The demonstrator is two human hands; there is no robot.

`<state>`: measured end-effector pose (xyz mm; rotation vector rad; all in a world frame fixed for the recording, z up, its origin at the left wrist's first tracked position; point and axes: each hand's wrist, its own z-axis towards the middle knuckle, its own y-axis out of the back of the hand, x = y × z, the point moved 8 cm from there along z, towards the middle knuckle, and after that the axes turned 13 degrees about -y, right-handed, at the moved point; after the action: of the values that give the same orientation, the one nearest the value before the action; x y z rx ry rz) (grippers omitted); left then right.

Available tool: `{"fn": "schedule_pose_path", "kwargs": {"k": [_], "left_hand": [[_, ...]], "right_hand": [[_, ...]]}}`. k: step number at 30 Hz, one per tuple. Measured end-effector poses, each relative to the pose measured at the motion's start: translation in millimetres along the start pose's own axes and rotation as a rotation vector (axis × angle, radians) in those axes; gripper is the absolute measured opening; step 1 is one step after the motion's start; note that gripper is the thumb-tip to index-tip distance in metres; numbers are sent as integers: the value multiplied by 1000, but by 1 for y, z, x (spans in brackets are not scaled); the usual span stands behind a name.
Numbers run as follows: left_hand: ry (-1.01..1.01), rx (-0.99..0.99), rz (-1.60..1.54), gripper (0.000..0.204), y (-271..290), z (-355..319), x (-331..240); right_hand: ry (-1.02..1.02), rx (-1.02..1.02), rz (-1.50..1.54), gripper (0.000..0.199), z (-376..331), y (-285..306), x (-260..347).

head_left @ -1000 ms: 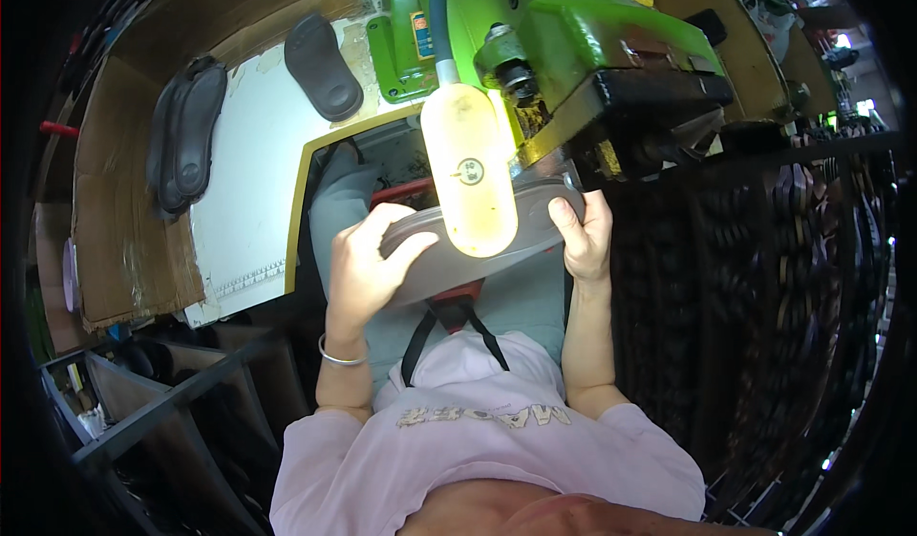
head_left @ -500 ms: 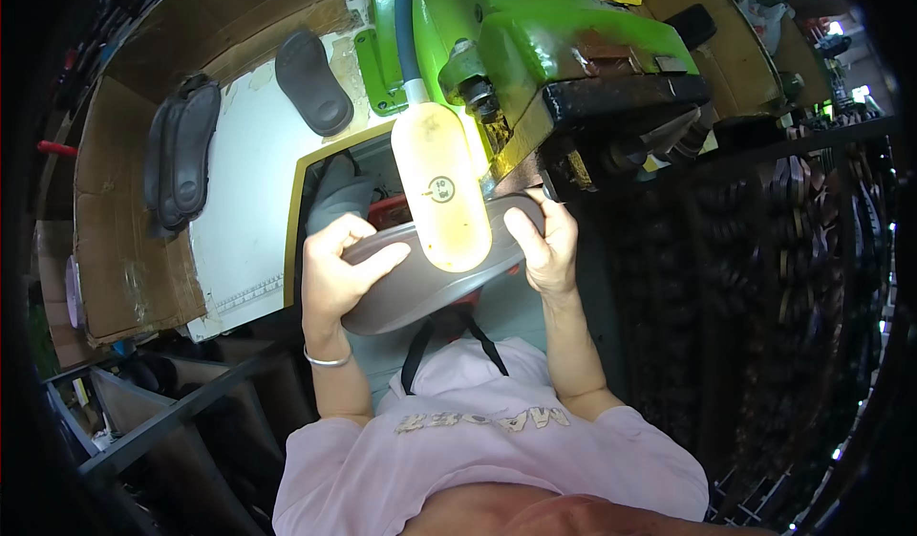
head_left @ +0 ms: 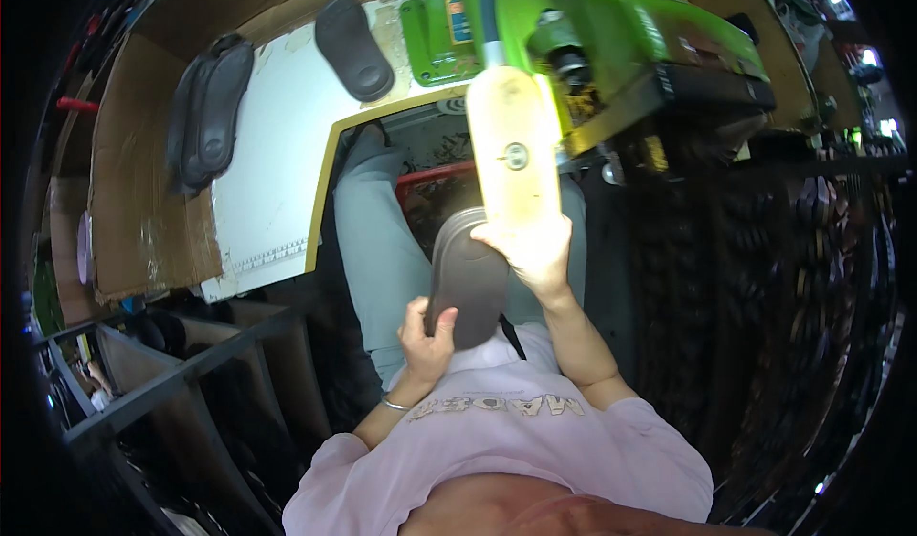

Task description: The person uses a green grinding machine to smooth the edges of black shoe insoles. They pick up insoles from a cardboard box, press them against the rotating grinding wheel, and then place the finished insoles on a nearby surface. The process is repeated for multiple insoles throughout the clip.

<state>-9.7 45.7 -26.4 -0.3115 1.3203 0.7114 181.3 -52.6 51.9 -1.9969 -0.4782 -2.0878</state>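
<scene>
A dark grey-brown shoe sole (head_left: 470, 292) is held over my lap, standing lengthwise with its broad face toward me. My left hand (head_left: 427, 342) grips its lower left edge, thumb on the face and fingers round the side. Near the top, my right hand (head_left: 537, 261) is closed on the right edge with its thumb across the face; strong light washes out its other fingers. Just above that hand hangs a long, glowing lamp (head_left: 516, 154).
A green machine (head_left: 621, 39) with a dark head stands beyond the lamp. On the white worktable (head_left: 267, 178) lie a single sole (head_left: 353, 51) and several stacked soles (head_left: 212, 120), beside a cardboard wall (head_left: 138, 202). Divided shelving (head_left: 181, 383) is at lower left; crowded dark racks line the right.
The sole has come away from the machine, down toward my body, and turned from crosswise to lengthwise. My left hand moved down and right with it; both hands still hold it.
</scene>
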Motion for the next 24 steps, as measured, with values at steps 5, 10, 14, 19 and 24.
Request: {"fn": "schedule_pose_path", "kwargs": {"k": [5, 10, 14, 19, 24], "left_hand": [[-28, 31, 65, 14, 58, 56, 6], [-108, -348, 384, 19, 211, 171, 21], [-226, -386, 965, 45, 280, 253, 53], [97, -213, 1381, 80, 249, 298, 83], [60, -281, 1157, 73, 252, 292, 70]], "right_hand": [[-250, 222, 25, 14, 2, -19, -56], [-597, 336, 594, 26, 26, -67, -96], [-656, 499, 975, 39, 48, -141, -68], [-804, 403, 1134, 45, 101, -219, -60], [-992, 521, 903, 46, 103, -266, -92]]}}
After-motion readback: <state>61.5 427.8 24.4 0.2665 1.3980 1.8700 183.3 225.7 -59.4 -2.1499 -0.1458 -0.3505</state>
